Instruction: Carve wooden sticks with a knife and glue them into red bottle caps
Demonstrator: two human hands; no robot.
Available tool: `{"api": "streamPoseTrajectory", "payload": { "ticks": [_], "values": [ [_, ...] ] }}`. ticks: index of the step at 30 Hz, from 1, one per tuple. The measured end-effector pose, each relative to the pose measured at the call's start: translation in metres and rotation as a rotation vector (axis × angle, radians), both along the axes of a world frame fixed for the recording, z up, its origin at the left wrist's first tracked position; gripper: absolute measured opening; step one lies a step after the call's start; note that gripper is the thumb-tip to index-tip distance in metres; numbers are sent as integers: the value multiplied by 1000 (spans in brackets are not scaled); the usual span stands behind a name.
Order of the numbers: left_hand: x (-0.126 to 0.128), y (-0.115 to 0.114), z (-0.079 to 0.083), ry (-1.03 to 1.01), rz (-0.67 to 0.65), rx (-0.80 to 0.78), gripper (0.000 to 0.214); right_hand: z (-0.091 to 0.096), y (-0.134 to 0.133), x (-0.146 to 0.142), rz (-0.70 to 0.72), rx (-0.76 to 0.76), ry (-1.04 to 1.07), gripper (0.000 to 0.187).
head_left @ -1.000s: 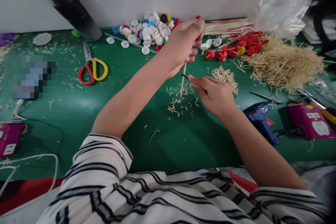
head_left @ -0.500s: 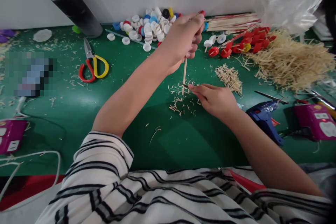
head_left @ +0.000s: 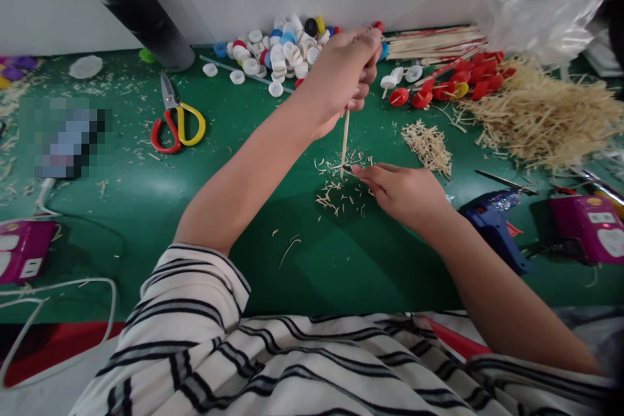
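Note:
My left hand (head_left: 348,75) is closed around a thin wooden stick (head_left: 346,133), whose lower part slants down toward the table. Close to the stick's lower end, my right hand (head_left: 402,192) pinches a small dark blade (head_left: 346,169), which meets the wood. Most of the blade is hidden by my fingers. Pale wood shavings (head_left: 334,197) lie scattered on the green table below both hands. A red piece (head_left: 379,26) shows just above my left fist; whether it is joined to the stick I cannot tell.
Bottle caps (head_left: 280,55) are heaped along the wall. Scissors (head_left: 174,118) and a black bottle (head_left: 156,29) stand to the left. At right are red caps on sticks (head_left: 451,81), a large shavings heap (head_left: 548,114), a blue glue gun (head_left: 497,224) and a magenta power socket (head_left: 587,224).
My right hand with the blade has slid slightly down the stick toward its lower end. The left hand keeps its hold. The whole view has shifted a little.

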State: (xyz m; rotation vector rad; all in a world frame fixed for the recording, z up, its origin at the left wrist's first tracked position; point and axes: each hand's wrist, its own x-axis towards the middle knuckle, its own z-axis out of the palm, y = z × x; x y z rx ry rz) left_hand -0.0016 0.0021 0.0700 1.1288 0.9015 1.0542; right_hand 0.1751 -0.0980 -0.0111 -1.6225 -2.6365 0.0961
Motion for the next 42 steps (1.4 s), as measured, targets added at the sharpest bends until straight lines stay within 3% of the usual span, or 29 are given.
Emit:
{"api": "streamPoseTrajectory", "payload": {
  "ticks": [8, 18, 23, 29, 36, 42],
  "values": [
    [-2, 1, 3, 48, 0, -8, 39, -7, -5, 4, 95, 15, -111, 47],
    [-5, 4, 1, 102, -74, 48, 37, -9, 3, 5, 37, 147, 111, 39],
    [-8, 7, -5, 193, -49, 193, 37, 2, 4, 5, 43, 136, 62, 41],
    [-23, 8, -7, 392, -113, 411, 35, 13, 7, 3, 106, 94, -48, 47],
    [-32, -5, -8, 591, -151, 472, 51, -11, 5, 5, 129, 189, 78, 42],
    [-47, -30, -35, 717, -191, 391, 39, -22, 4, 10, 155, 194, 256, 36]
  ]
}}
